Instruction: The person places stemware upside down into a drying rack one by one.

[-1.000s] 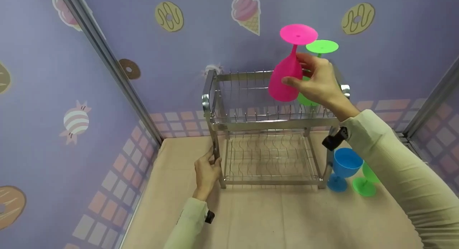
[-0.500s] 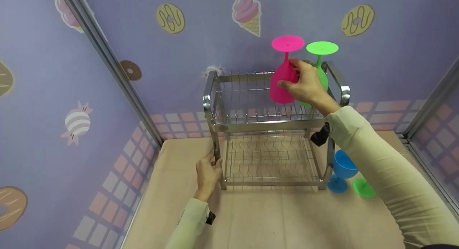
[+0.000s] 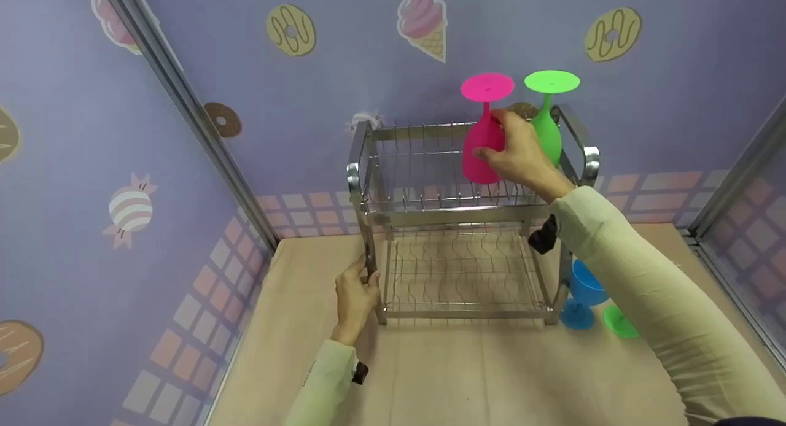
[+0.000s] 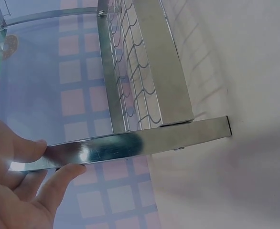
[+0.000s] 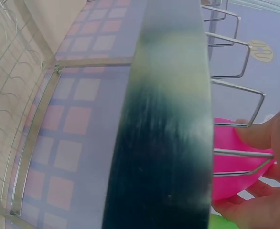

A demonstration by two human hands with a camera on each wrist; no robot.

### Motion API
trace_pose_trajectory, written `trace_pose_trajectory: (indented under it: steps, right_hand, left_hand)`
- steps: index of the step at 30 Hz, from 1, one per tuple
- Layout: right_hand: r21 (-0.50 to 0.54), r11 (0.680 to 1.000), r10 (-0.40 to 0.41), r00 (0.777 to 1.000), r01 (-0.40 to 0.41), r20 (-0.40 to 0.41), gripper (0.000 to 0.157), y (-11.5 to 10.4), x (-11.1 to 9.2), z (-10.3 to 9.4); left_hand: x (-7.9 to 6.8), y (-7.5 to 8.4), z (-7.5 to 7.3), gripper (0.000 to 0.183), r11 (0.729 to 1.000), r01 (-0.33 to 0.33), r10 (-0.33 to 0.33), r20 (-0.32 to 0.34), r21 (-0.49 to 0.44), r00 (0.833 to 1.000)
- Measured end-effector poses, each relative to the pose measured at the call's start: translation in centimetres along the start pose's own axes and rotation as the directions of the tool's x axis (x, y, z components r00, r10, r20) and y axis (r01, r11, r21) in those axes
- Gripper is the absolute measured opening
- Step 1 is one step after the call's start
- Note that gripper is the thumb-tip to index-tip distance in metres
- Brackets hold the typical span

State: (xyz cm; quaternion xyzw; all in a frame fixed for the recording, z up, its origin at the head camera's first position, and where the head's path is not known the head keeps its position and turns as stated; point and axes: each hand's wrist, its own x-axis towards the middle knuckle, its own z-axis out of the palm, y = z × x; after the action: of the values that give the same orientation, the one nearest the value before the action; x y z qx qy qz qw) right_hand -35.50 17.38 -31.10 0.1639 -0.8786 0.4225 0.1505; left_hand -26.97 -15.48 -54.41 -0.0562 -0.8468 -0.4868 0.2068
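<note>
A pink goblet [image 3: 482,153] is upside down, its bowl within the upper tier of the metal dish rack [image 3: 454,217]. My right hand [image 3: 519,153] grips the bowl from the right, thumb in front. Just right of it a green goblet [image 3: 546,134] stands inverted on the same tier, partly behind my hand. My left hand [image 3: 356,300] pinches the rack's left front leg; the left wrist view shows thumb and fingers on either side of that metal post [image 4: 97,150]. In the right wrist view the pink bowl [image 5: 231,164] shows behind the wire prongs.
At the rack's right a blue goblet [image 3: 580,297] stands upright on the table. Beside it is a second green goblet [image 3: 621,323], mostly covered by my right sleeve. The wire lower tier [image 3: 463,269] sits below. Patterned walls [image 3: 202,272] enclose the back and sides.
My right hand has carried the pink goblet left and down into the upper tier, and it has gone from tilted to nearly vertical. My left hand stays on the rack leg.
</note>
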Motion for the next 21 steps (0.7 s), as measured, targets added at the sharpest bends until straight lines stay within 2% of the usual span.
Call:
trace_pose_trajectory:
  steps: [7,14,21]
  right_hand:
    - [-0.013,0.999,0.038,0.999,-0.038,0.021,0.067,0.07,-0.13,-0.06]
    - [-0.023,0.999,0.043,0.999,-0.043,-0.006,0.069,0.02,-0.37,-0.17]
    - [0.043,0.999,0.028,0.999,-0.027,-0.022,0.063,-0.63,-0.97,-0.51]
  left_hand:
    - [-0.09,0.15,0.23,0.037,1.000,0.012,-0.012,-0.017,0.006,1.000]
    - [-0.15,0.12,0.30,0.040,1.000,0.002,-0.002,-0.011,-0.005,1.000]
    - [-0.08,0.01,0.12,0.042,1.000,-0.006,0.006,-0.012,0.003,1.000]
